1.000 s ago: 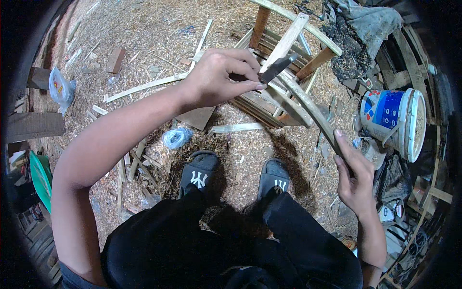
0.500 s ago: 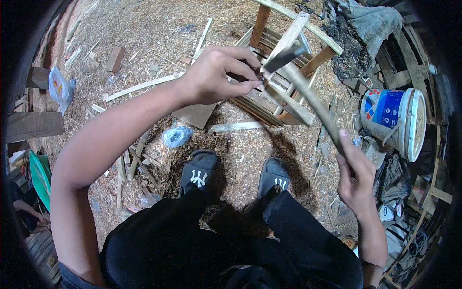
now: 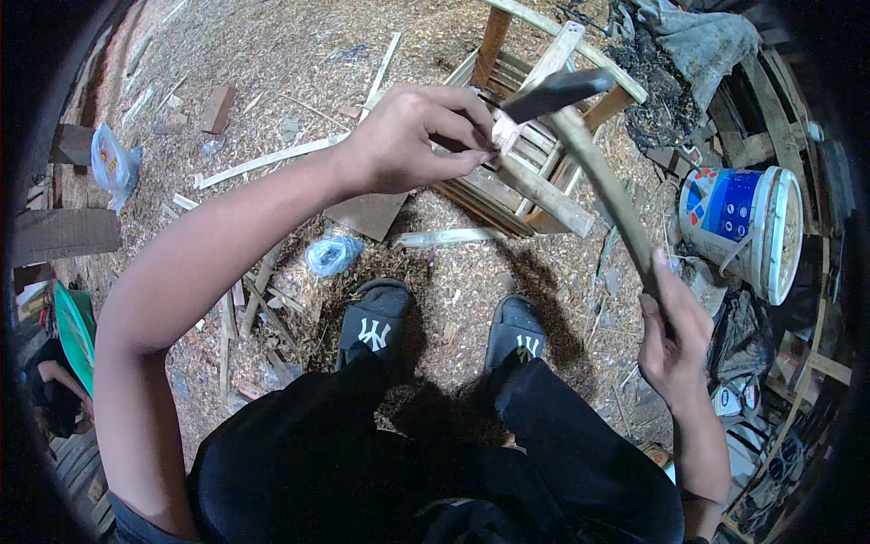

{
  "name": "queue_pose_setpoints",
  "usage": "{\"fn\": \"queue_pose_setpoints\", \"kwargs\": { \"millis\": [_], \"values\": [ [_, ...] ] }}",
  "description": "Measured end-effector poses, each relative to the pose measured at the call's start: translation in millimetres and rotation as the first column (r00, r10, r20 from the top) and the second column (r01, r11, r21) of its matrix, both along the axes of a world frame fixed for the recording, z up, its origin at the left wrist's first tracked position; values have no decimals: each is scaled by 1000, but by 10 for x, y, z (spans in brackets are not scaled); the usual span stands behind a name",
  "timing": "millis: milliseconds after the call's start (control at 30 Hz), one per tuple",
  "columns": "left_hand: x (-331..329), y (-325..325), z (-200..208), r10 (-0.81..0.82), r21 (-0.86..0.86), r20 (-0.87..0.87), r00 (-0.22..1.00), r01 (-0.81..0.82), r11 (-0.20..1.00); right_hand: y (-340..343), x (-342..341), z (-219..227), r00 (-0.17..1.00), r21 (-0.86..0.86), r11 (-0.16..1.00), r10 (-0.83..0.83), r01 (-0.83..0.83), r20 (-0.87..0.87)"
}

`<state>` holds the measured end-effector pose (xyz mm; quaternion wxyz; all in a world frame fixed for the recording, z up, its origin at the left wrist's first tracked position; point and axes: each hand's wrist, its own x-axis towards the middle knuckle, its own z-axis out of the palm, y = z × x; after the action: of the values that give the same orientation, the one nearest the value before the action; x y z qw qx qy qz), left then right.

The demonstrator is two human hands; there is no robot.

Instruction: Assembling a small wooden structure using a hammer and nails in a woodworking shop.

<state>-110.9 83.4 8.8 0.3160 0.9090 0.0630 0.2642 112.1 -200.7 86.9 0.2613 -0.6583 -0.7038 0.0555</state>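
My right hand (image 3: 675, 340) is wrapped round the lower end of a hammer's wooden handle. The dark head of the hammer (image 3: 560, 93) hangs just right of my left fingertips, over a slatted wooden frame (image 3: 550, 198). My left hand (image 3: 421, 136) is closed in a pinch at the top of a near post of that frame. Whatever sits between its thumb and fingers is too small to name. The frame has pale slats, brown legs and a curved pale rail at the far side; my left hand and the hammer cover part of it.
Wood shavings and offcuts cover the ground. A white-and-blue bucket (image 3: 739, 227) lies tilted at right, near a grey cloth (image 3: 698, 41). A clear plastic bag (image 3: 333, 257) lies before my sandals (image 3: 376, 317). At far left are a green object (image 3: 74, 331) and another person's arm (image 3: 62, 374).
The hammer head has risen away from my left fingertips, up and to the right. My right hand has shifted slightly; my left hand has stayed in place. The other person at left has moved.
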Motion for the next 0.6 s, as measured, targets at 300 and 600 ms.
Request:
{"fn": "queue_pose_setpoints", "kwargs": {
  "millis": [300,600],
  "values": [
    [5,6,8,7,26,28,1000,-8,1000,7,-17,-20,1000,123,992,10,-12,20],
    [1,19,-14,1,39,14,1000,-2,999,-62,-7,-82,999,91,996,-23,25,-22]
  ]
}}
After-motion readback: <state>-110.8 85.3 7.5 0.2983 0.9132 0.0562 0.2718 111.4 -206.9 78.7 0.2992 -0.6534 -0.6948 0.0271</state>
